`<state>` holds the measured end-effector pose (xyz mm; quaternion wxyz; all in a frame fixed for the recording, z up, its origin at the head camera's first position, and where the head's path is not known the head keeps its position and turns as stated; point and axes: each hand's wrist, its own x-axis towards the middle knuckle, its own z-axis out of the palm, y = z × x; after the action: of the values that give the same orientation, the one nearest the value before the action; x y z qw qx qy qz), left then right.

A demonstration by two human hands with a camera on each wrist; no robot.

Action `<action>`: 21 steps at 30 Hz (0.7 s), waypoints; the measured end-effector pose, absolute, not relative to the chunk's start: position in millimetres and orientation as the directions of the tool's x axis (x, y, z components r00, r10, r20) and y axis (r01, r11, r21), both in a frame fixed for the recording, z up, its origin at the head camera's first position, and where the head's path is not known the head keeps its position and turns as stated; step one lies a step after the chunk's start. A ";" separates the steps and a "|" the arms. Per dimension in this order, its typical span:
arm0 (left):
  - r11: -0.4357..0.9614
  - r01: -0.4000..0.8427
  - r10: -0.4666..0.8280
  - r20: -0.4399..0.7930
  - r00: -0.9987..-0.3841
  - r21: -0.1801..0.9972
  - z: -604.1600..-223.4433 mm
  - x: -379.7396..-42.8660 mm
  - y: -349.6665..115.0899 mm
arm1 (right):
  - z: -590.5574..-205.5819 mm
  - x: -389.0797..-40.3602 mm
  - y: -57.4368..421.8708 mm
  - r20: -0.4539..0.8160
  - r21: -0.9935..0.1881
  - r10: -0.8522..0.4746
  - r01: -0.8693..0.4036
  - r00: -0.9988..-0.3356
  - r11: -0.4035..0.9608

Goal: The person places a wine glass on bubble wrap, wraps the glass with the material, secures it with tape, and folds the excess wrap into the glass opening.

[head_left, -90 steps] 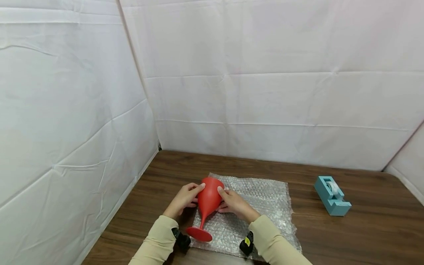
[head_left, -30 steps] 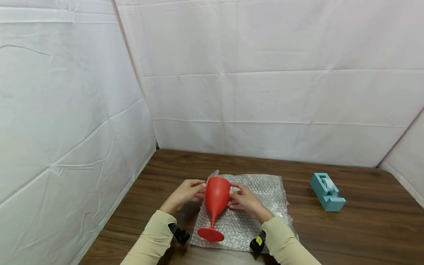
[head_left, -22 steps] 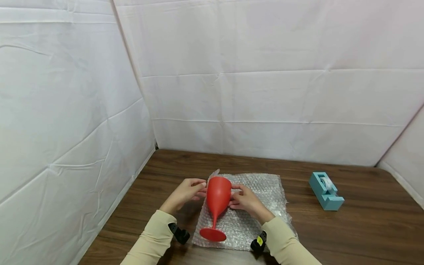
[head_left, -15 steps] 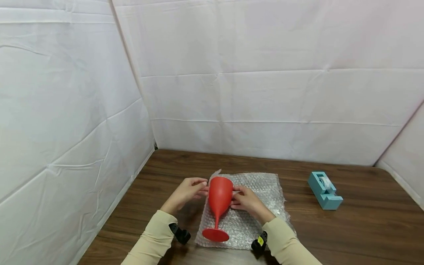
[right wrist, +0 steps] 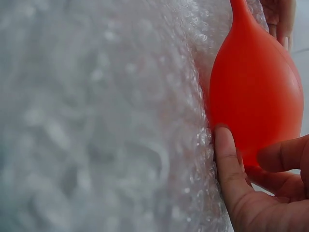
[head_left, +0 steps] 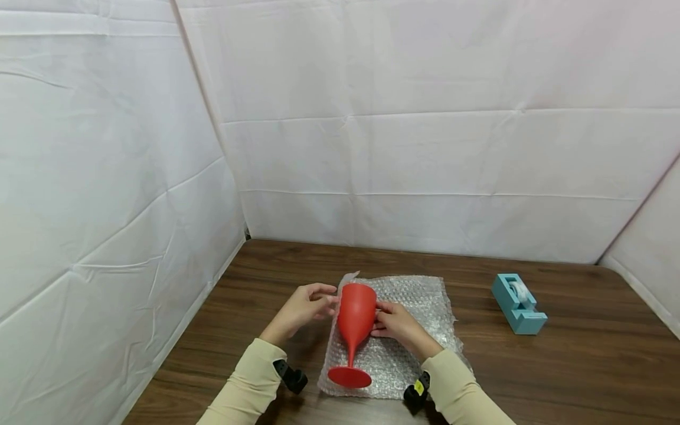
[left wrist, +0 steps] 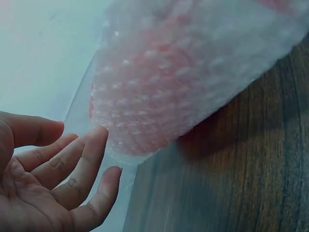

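A red goblet point(head_left: 357, 313) lies on its side near the left edge of a sheet of bubble wrap point(head_left: 414, 354), its foot toward me. Along the goblet's left side the wrap stands lifted; in the left wrist view this raised bubble wrap point(left wrist: 145, 96) hides most of the red bowl. My left hand point(head_left: 308, 306) is just left of it, fingers loosely extended, with fingertips at the wrap's outer face. On the other side my right hand point(head_left: 395, 323) rests its fingers against the bowl. The right wrist view has those fingers point(right wrist: 231, 169) beside the goblet point(right wrist: 258, 92), fairly straight.
A light blue tape dispenser point(head_left: 517, 304) with a roll of tape stands on the brown wooden table point(head_left: 584, 342), right of the wrap. White cloth walls point(head_left: 414, 153) enclose the table at the back and both sides.
Three seconds ago both hands held the goblet's bowl with thumbs on top. The left hand has since let go and moved to the wrap's edge, now raised. Goblet and wrap's left edge have shifted slightly right.
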<state>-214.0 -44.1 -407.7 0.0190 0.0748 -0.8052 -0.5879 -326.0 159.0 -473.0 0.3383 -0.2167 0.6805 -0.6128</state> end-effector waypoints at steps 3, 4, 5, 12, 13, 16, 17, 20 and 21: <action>0.325 -0.099 -0.146 -0.054 -0.988 0.940 -410.0 -214.3 -43.7 | -472.2 -325.0 158.4 -0.216 -0.976 -0.681 0.126 -0.699 0.180; 0.334 -0.099 -0.147 -0.052 -0.988 0.938 -410.8 -214.3 -43.7 | -471.9 -324.7 158.0 -0.224 -0.974 -0.668 0.132 -0.710 0.186; 0.340 -0.098 -0.147 -0.050 -0.988 0.935 -411.6 -214.4 -43.7 | -471.8 -324.3 157.6 -0.231 -0.972 -0.655 0.138 -0.719 0.191; 0.341 -0.047 -0.118 -0.007 -0.993 0.939 -414.4 -214.6 -42.5 | -470.5 -324.4 160.1 -0.259 -0.965 -0.616 0.174 -0.744 0.196; 0.344 -0.036 -0.115 0.004 -0.993 0.938 -414.4 -214.5 -41.9 | -470.7 -324.5 160.3 -0.258 -0.965 -0.617 0.172 -0.744 0.196; 0.357 -0.008 -0.118 0.036 -0.992 0.934 -415.7 -215.0 -40.3 | -470.9 -324.1 161.5 -0.253 -0.967 -0.618 0.165 -0.745 0.196; 0.363 -0.002 -0.122 0.045 -0.992 0.932 -416.4 -215.2 -39.8 | -470.8 -323.9 161.7 -0.253 -0.966 -0.616 0.167 -0.746 0.195; 0.364 0.013 -0.130 0.064 -0.989 0.931 -419.2 -216.9 -38.4 | -470.2 -323.2 162.6 -0.255 -0.967 -0.611 0.177 -0.750 0.186; 0.361 0.014 -0.133 0.067 -0.989 0.932 -420.3 -217.6 -37.9 | -470.0 -323.0 163.0 -0.257 -0.966 -0.610 0.181 -0.750 0.184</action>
<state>-217.6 -37.9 -420.3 0.0652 0.0361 -0.8224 -0.5640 -323.0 163.0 -470.0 0.3188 -0.1530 0.7002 -0.6202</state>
